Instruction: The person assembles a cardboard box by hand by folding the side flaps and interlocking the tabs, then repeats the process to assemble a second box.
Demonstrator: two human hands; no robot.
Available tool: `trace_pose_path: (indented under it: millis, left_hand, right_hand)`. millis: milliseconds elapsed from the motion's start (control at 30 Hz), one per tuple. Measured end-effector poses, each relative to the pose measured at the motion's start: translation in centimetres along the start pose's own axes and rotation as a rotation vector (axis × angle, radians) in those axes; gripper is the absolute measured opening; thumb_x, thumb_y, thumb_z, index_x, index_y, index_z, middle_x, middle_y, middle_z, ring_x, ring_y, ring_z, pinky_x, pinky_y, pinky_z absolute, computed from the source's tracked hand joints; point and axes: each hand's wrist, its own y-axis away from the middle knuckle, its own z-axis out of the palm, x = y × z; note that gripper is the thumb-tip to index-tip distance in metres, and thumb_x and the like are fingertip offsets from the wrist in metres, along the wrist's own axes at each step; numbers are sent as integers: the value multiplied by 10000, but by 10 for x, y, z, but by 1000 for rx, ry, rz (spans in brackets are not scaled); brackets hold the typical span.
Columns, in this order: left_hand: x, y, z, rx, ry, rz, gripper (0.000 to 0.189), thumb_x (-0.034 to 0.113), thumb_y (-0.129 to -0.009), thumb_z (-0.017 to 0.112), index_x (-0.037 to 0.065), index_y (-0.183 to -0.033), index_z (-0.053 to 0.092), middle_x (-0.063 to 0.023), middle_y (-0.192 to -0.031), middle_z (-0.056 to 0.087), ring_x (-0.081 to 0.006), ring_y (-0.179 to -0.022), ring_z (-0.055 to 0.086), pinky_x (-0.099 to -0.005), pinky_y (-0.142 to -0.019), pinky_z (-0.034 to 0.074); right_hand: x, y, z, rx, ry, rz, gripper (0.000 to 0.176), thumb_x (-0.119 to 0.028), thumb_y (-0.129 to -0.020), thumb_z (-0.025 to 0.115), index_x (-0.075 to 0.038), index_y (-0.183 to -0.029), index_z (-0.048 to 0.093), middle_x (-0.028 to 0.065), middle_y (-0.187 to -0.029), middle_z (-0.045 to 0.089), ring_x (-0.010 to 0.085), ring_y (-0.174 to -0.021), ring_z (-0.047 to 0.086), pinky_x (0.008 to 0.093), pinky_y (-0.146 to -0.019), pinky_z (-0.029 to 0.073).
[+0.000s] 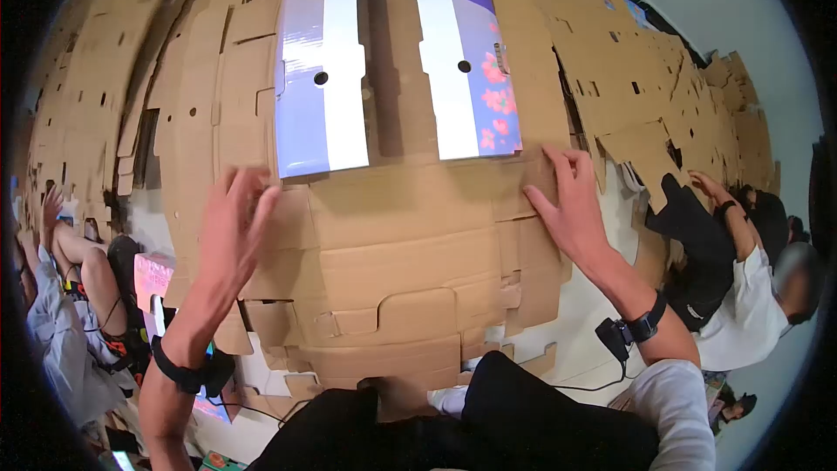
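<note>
A flattened cardboard box (pixel 405 249) lies brown side up in front of me, with fold lines and a cut tab near my knees. Past its far part lies a purple printed panel (pixel 301 122) with a white strip, and a matching panel (pixel 475 113) with pink flowers; each has a round black hole. My left hand (pixel 234 222), slightly blurred, is over the box's left side near the purple panel's corner, fingers bent and thumb apart, holding nothing. At the right side, my right hand (pixel 568 205) rests by the cardboard edge, thumb and fingers spread.
Large stacks of flattened cardboard (pixel 654 87) spread on both sides and beyond. A person in a white top (pixel 741 314) sits at right; another person (pixel 65 331) sits at left. A pink printed box (pixel 154 277) stands by my left forearm. Cables hang from my wrist straps (pixel 645 327).
</note>
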Motion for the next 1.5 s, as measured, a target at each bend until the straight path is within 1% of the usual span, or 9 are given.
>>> trace_pose_path:
  millis: [133,267,367,467,700,800,1133,1333,1500]
  left_hand:
    - [-22,11,21,-13,560,-172,273,243,-1121,617,-6,-1180,713,-35,-931,689,-92,-907,572,-291,-828,482]
    - [-6,20,9,-52,673,-341,397,314,-1163,519,-8,-1319,691,-28,-1057,723,-124,-1004,614,-310,-931,502]
    - [11,45,21,-125,782,-210,362,224,-1152,536,28,-1442,623,-74,-1271,683,-181,-1117,641,-348,-1012,519]
    - [44,63,23,-220,490,49,416,121,-1120,568,92,-1534,556,-102,-1460,570,-234,-1207,642,-367,-1058,524]
    - [36,44,17,-365,872,-365,450,111,-1072,603,152,-1516,541,-58,-1507,550,-184,-1162,635,-344,-962,515]
    - [33,50,19,-385,1146,-449,443,139,-1073,557,186,-1514,556,-55,-1498,585,-166,-1085,645,-313,-938,476]
    - [39,69,22,-408,813,-363,589,177,-1077,569,257,-1647,443,-55,-1392,590,-182,-1130,619,-394,-1078,493]
    - [63,68,7,-414,1231,-765,582,224,-1043,612,271,-1607,475,-51,-1185,564,-218,-1112,591,-386,-1056,492]
    - [7,78,31,-584,1600,-725,451,329,-1071,600,242,-1500,494,-70,-1266,603,-255,-1175,595,-404,-1077,505]
  right_hand:
    - [15,2,-1,-137,-423,276,383,-142,-970,792,-31,-1295,622,94,-1052,625,201,-897,611,327,-822,534]
    - [9,7,6,-109,-687,299,263,-157,-998,768,-23,-1161,612,47,-783,629,201,-697,614,314,-727,542]
    - [-32,21,-2,-83,-352,-9,227,-162,-1012,749,-27,-1124,605,90,-794,652,232,-697,644,334,-729,545]
    - [-52,23,-7,-210,-210,-147,266,-173,-1002,743,-53,-1201,616,164,-1066,690,292,-924,691,407,-816,568]
    - [-41,22,11,-264,174,-806,851,-72,-842,769,-214,-1632,487,174,-1586,483,388,-1367,536,442,-1070,514]
    - [-28,14,4,-337,141,-863,880,-20,-794,736,-194,-1622,493,187,-1669,405,438,-1436,490,450,-1136,497]
    - [-55,30,6,-259,-403,-196,566,20,-939,646,-105,-1490,605,217,-1590,470,386,-1362,578,450,-1084,556]
    - [-61,15,13,-238,-896,365,251,-53,-1021,655,-78,-1270,675,28,-1172,669,152,-1164,615,295,-986,483]
    - [-51,0,-12,-465,-1322,612,284,-43,-1038,614,-77,-1318,648,-14,-1093,631,75,-937,538,263,-854,444]
